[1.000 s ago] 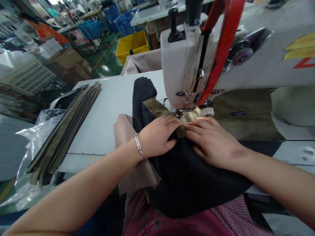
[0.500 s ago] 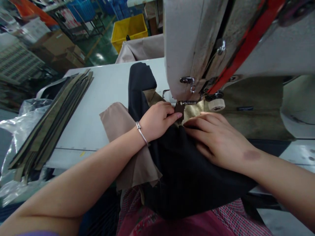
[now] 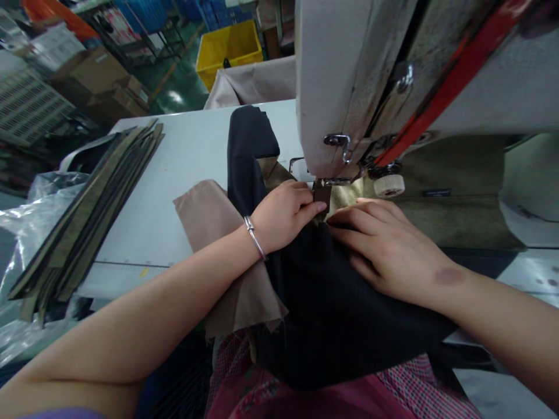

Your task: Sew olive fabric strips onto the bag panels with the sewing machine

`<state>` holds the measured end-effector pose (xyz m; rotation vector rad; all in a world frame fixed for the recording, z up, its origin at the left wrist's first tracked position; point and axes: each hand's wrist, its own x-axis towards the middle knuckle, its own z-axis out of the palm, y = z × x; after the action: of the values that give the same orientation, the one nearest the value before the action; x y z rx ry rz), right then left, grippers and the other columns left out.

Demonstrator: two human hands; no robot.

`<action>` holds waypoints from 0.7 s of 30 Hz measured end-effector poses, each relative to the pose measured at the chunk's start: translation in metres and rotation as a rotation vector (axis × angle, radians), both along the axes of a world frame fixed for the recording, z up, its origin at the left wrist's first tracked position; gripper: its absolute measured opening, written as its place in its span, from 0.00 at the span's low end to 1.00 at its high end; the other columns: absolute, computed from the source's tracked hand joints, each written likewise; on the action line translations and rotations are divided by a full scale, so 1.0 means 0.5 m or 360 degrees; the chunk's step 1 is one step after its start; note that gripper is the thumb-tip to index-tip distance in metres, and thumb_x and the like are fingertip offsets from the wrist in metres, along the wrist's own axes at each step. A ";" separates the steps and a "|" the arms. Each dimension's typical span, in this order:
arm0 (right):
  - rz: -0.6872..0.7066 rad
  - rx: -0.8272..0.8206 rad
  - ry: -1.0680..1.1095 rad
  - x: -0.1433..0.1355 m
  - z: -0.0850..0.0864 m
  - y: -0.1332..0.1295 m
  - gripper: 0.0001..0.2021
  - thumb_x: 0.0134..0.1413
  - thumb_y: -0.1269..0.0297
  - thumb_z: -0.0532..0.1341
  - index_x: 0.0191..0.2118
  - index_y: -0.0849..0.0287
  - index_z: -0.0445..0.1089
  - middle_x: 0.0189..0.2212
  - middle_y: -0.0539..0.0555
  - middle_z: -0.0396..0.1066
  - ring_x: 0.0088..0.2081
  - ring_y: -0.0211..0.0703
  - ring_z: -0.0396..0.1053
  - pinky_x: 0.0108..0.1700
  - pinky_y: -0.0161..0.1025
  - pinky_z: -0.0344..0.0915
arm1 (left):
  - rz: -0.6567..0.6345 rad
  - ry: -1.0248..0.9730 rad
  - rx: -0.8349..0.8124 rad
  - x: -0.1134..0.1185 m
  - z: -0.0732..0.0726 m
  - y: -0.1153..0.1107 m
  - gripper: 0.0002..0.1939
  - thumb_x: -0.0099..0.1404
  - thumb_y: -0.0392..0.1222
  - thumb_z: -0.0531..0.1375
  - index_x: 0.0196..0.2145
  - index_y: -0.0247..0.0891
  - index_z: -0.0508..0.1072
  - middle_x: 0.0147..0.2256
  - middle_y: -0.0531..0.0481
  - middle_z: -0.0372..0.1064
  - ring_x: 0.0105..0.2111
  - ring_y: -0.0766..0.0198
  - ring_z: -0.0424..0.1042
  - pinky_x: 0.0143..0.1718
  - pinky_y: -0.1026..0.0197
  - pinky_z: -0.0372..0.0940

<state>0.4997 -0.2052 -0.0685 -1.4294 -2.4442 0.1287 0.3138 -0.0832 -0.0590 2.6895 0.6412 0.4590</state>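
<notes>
At the presser foot of a sewing machine (image 3: 349, 116), my left hand (image 3: 282, 215) is closed, with its thumb and curled fingers on a small dark brown fabric piece (image 3: 322, 196). A silver bangle circles that wrist. Beside it, my right hand (image 3: 379, 244) lies with stretched fingers on black fabric (image 3: 340, 326), its fingertips close to the brown piece. The black fabric drapes over the table edge to my lap. Olive fabric (image 3: 454, 203) spreads under the machine arm. Beige fabric (image 3: 209, 209) passes beneath my left forearm. The needle point is hidden.
On the left of the white table (image 3: 135, 203) lies a stack of olive and black fabric strips (image 3: 94, 215), with clear plastic (image 3: 26, 215) beside it. A yellow crate (image 3: 229, 49) and cardboard boxes (image 3: 94, 75) stand beyond. A white knob (image 3: 389, 185) sits near my right hand.
The view has shifted slightly, so the machine sits a little farther right. More of the brown piece shows by my left thumb. Both hands keep nearly the same places on the fabric.
</notes>
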 end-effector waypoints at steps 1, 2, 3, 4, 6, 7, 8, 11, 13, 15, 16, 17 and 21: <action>0.0002 0.0001 0.0036 0.001 -0.001 0.000 0.15 0.55 0.69 0.57 0.48 0.59 0.70 0.48 0.58 0.68 0.53 0.54 0.62 0.60 0.56 0.54 | -0.0047 0.0008 0.0097 -0.003 -0.003 -0.005 0.15 0.69 0.41 0.55 0.26 0.35 0.73 0.31 0.48 0.69 0.36 0.61 0.68 0.41 0.57 0.64; -0.0015 -0.0002 0.0087 0.002 -0.002 0.001 0.14 0.54 0.70 0.57 0.47 0.59 0.70 0.48 0.58 0.68 0.52 0.54 0.62 0.60 0.55 0.55 | -0.0094 0.0025 0.0198 -0.007 -0.006 -0.011 0.11 0.68 0.39 0.55 0.30 0.36 0.75 0.34 0.47 0.70 0.39 0.60 0.68 0.45 0.55 0.64; -0.0054 -0.0007 0.0141 0.003 -0.004 0.001 0.14 0.54 0.71 0.57 0.47 0.60 0.69 0.48 0.59 0.68 0.52 0.53 0.63 0.59 0.54 0.56 | -0.0135 0.0046 0.0291 -0.011 -0.009 -0.017 0.10 0.67 0.37 0.55 0.34 0.37 0.76 0.38 0.46 0.71 0.41 0.59 0.68 0.47 0.54 0.64; -0.0104 -0.0011 0.0190 0.003 -0.005 0.001 0.14 0.54 0.71 0.56 0.47 0.61 0.68 0.48 0.60 0.68 0.52 0.53 0.63 0.59 0.52 0.58 | -0.0168 0.0069 0.0365 -0.015 -0.012 -0.023 0.10 0.67 0.35 0.55 0.37 0.37 0.76 0.41 0.46 0.71 0.43 0.59 0.67 0.48 0.54 0.64; -0.0178 -0.0015 0.0227 0.004 -0.010 0.001 0.16 0.55 0.71 0.56 0.51 0.62 0.66 0.50 0.60 0.68 0.54 0.53 0.62 0.58 0.52 0.59 | -0.0215 0.0084 0.0466 -0.023 -0.017 -0.030 0.11 0.67 0.33 0.53 0.40 0.36 0.76 0.42 0.45 0.72 0.42 0.59 0.68 0.48 0.55 0.65; -0.0183 -0.0013 0.0210 0.004 -0.011 0.001 0.18 0.56 0.70 0.56 0.52 0.62 0.66 0.52 0.60 0.67 0.54 0.53 0.62 0.58 0.52 0.59 | -0.0244 0.0072 0.0500 -0.026 -0.019 -0.032 0.12 0.67 0.34 0.53 0.41 0.35 0.76 0.42 0.46 0.72 0.41 0.60 0.69 0.47 0.56 0.66; -0.0164 -0.0009 0.0179 0.003 -0.013 0.001 0.19 0.56 0.69 0.56 0.54 0.62 0.65 0.52 0.60 0.67 0.55 0.53 0.61 0.59 0.52 0.58 | -0.0261 0.0051 0.0527 -0.028 -0.020 -0.033 0.11 0.67 0.34 0.53 0.41 0.35 0.76 0.41 0.46 0.73 0.41 0.60 0.70 0.47 0.57 0.66; -0.0114 -0.0008 0.0092 0.002 -0.014 0.001 0.19 0.58 0.69 0.55 0.55 0.62 0.66 0.54 0.58 0.67 0.56 0.52 0.61 0.60 0.52 0.56 | -0.0265 -0.0018 0.0534 -0.029 -0.022 -0.029 0.10 0.67 0.35 0.54 0.39 0.35 0.76 0.39 0.48 0.74 0.40 0.61 0.71 0.46 0.57 0.67; -0.0118 -0.0013 0.0056 0.002 -0.011 0.001 0.20 0.58 0.68 0.55 0.56 0.62 0.66 0.54 0.57 0.67 0.56 0.51 0.61 0.60 0.51 0.56 | -0.0271 -0.0019 0.0511 -0.028 -0.022 -0.025 0.11 0.67 0.35 0.54 0.39 0.36 0.77 0.38 0.48 0.74 0.40 0.61 0.71 0.45 0.58 0.67; -0.0121 -0.0027 0.0014 0.002 -0.008 0.002 0.20 0.59 0.67 0.55 0.56 0.62 0.66 0.54 0.57 0.67 0.56 0.51 0.61 0.60 0.51 0.56 | -0.0292 0.0005 0.0510 -0.026 -0.023 -0.021 0.11 0.67 0.35 0.54 0.38 0.36 0.77 0.38 0.47 0.74 0.39 0.61 0.72 0.45 0.58 0.67; -0.0121 -0.0032 -0.0006 0.003 -0.006 0.003 0.20 0.59 0.67 0.55 0.56 0.62 0.66 0.54 0.57 0.67 0.56 0.51 0.61 0.60 0.51 0.56 | -0.0304 0.0014 0.0514 -0.025 -0.024 -0.019 0.11 0.67 0.35 0.53 0.38 0.36 0.76 0.38 0.47 0.74 0.39 0.61 0.72 0.45 0.57 0.67; -0.0118 -0.0035 -0.0022 0.004 -0.005 0.005 0.20 0.59 0.67 0.55 0.56 0.62 0.66 0.54 0.57 0.67 0.56 0.51 0.61 0.60 0.51 0.56 | -0.0314 0.0017 0.0515 -0.025 -0.025 -0.017 0.11 0.67 0.35 0.53 0.39 0.36 0.76 0.39 0.46 0.74 0.40 0.61 0.72 0.45 0.57 0.67; -0.0108 -0.0003 -0.0030 0.007 -0.005 0.011 0.20 0.59 0.67 0.54 0.57 0.62 0.65 0.54 0.57 0.67 0.56 0.53 0.61 0.58 0.52 0.58 | -0.0320 0.0012 0.0503 -0.022 -0.028 -0.010 0.11 0.67 0.35 0.53 0.39 0.35 0.76 0.39 0.45 0.73 0.40 0.60 0.71 0.45 0.55 0.67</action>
<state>0.5033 -0.1995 -0.0710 -1.5190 -2.4077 0.1028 0.3029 -0.0881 -0.0729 3.0137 0.3149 0.5340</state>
